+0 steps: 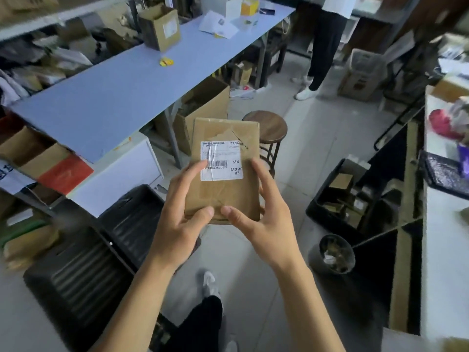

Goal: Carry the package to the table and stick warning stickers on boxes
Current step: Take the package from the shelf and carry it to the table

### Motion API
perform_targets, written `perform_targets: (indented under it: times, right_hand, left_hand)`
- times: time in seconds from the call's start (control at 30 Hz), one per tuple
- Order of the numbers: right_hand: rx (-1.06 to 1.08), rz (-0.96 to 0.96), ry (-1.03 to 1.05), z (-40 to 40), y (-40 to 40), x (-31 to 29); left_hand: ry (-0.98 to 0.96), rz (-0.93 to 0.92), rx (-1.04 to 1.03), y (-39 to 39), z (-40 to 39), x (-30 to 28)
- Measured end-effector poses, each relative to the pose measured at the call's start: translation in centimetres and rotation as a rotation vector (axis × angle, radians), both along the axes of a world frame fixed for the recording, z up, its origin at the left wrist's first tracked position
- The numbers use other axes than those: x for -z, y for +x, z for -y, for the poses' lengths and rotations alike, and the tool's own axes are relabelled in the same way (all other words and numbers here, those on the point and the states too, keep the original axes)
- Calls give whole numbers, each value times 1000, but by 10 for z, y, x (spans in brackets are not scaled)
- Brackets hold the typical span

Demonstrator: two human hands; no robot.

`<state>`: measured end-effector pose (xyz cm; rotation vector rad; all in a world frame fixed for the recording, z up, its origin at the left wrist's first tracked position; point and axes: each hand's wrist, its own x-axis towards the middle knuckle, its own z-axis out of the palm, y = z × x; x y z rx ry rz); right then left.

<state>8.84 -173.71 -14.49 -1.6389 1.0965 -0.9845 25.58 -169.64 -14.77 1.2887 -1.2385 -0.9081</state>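
Observation:
A small brown cardboard package [228,196] with a white shipping label [222,160] is held in mid-air in front of me, above the floor. My left hand [182,217] grips its left side and bottom edge, and my right hand [264,214] grips its right side, both thumbs on the near face. The long blue-grey table [121,92] runs away to the upper left. On it lie small yellow stickers [166,62] and an open cardboard box [160,27].
A round wooden stool [270,130] stands just beyond the package. Open cardboard boxes [205,107] sit under the table. Black crates [101,250] lie at my lower left, a black bin [336,252] at right. Another person's legs [319,52] stand at the table's far end.

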Motion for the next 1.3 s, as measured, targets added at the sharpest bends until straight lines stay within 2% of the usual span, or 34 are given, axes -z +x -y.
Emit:
perform_targets:
  times: [0.23, 0.63, 0.8, 0.97, 1.17, 1.3]
  right_hand:
    - [-22, -35, -12, 162, 49, -1]
    - [-26, 9, 64, 393, 93, 11]
    - [-109, -37, 35, 516, 121, 18]
    - [-256, -4, 74, 623, 163, 7]
    - [-435, -11, 171, 727, 244, 20]
    - [-519, -51, 172, 789, 310, 41]
  left_hand:
    - [4, 12, -66, 44, 159, 0]
    - [35, 2, -114, 84, 390, 13]
    - [16, 23, -236, 102, 496, 11]
    - [1, 79, -380, 138, 583, 6]
    - [67, 89, -594, 193, 656, 19]
    - [73, 30, -751, 239, 709, 37]
